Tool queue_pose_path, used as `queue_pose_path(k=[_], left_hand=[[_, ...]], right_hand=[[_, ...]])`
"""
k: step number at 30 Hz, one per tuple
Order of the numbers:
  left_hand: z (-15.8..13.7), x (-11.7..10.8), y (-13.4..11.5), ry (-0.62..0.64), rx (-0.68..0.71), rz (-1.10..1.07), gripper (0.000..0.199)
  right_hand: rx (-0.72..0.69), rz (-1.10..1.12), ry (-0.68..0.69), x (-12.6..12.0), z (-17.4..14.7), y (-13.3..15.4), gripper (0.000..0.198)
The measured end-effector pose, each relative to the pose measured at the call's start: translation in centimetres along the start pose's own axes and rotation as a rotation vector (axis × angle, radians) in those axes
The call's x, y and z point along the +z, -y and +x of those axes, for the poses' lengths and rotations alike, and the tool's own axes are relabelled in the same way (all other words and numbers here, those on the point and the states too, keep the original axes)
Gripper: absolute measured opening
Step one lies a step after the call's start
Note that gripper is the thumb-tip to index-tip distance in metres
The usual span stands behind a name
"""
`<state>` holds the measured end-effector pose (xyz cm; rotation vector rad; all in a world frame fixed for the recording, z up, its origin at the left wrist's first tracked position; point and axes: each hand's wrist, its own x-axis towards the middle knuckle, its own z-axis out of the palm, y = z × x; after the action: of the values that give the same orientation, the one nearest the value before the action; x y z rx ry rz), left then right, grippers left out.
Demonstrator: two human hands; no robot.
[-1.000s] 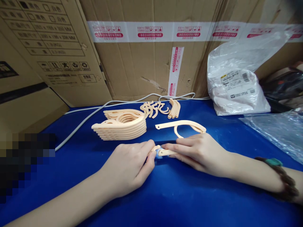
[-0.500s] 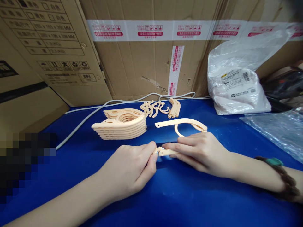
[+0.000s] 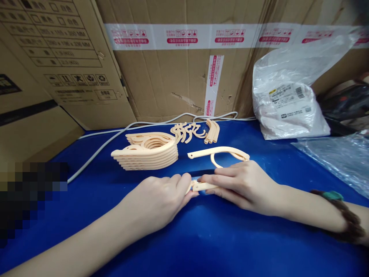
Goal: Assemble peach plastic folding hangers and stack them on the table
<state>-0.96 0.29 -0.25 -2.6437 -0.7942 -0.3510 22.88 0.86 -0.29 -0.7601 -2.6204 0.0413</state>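
My right hand is closed on a cream plastic hanger arm, whose end with a small hole points left. My left hand pinches a small cream plastic piece against that end; its shape is mostly hidden by the fingers. Just behind my right hand, another hanger arm with a curved loop rests on the blue table, partly covered by the hand. A neat stack of matching hanger arms stands to the left.
Several loose cream hooks and a bunch of short curved pieces lie at the back. A white cable crosses the blue table. Cardboard boxes wall the rear. At right sit a white plastic bag and clear plastic wrap.
My left hand's fingers have shifted, with the thumb now further under the joint. The hanger arm behind my right hand has slid slightly left. My right hand stays nearly in place.
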Motion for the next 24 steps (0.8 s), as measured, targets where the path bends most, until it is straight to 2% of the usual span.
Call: queue_pose_path(k=[15,19,24], left_hand=[[0.00,-0.43,-0.19,-0.087,0.109,0.266,0.035],[0.10,-0.66,-0.36,-0.107,0.115,0.324,0.032],[-0.04,-0.64,-0.56,-0.119,0.097,0.341,0.031]], right_hand=[[0.055,0.211,0.081,-0.41,0.02,-0.10,0.026],[0.094,0.296,0.144,-0.61,0.20,-0.11,0.024],[0.073,0.346,0.185,-0.64,0.37,-0.37,0.022]])
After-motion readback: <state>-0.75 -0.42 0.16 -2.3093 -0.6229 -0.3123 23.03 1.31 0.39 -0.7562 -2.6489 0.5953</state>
